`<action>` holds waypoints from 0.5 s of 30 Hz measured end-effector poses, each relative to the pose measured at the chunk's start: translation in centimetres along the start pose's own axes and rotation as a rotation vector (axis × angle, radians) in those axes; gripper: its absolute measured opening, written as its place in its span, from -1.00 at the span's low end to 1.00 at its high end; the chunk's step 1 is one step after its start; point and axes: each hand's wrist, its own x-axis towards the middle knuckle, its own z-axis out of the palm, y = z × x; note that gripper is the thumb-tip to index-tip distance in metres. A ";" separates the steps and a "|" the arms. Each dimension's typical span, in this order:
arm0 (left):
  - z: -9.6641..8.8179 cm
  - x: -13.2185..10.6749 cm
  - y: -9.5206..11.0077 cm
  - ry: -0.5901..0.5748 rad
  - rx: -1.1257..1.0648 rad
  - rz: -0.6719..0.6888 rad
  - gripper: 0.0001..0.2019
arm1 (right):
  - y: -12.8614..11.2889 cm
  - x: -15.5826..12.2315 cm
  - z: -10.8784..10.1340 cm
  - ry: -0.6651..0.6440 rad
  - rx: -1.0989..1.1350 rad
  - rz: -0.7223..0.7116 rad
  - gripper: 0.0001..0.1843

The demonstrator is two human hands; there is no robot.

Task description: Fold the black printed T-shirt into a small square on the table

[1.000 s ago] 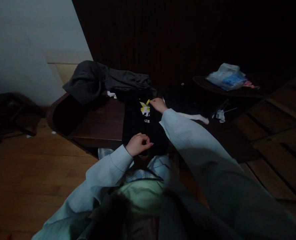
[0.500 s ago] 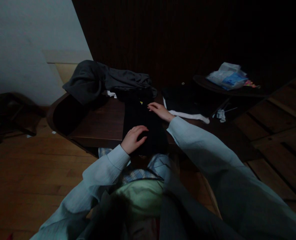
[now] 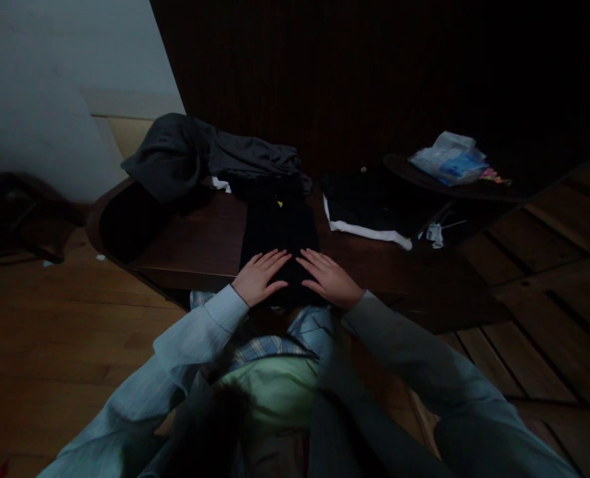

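Observation:
A black garment (image 3: 280,229) lies spread over the dark wooden bench (image 3: 195,242), reaching its front edge; in this dim light its kind is unclear. A small yellow mark shows near its far end. My left hand (image 3: 259,277) rests flat on the near left part of the cloth, fingers stretched out. On the near right part lies my right hand (image 3: 331,279), also flat, its fingers pointing in toward the left hand. Neither hand grips anything.
Behind the garment a crumpled dark grey cloth (image 3: 175,156) is heaped. To the right lies a black cloth with a white edge (image 3: 369,231). A blue and white plastic bag (image 3: 449,159) sits on a small round shelf. Slatted wood (image 3: 549,245) stands at the right.
My right hand has come back toward me from the garment's far right side and now lies level with the left. Both hands have flattened onto the cloth.

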 end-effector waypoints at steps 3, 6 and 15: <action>-0.2 -2.1 -1.5 0.059 -0.051 0.054 -0.52 | 0.7 -1.6 -0.9 -0.017 0.027 -0.049 -0.41; 0.0 -5.1 -3.0 0.153 -0.010 0.059 -0.53 | 1.6 -4.0 -1.6 0.001 0.042 -0.038 -0.46; 1.1 -7.4 -4.4 0.126 0.267 0.024 -0.43 | 0.9 -4.8 -0.4 0.006 -0.200 0.001 -0.36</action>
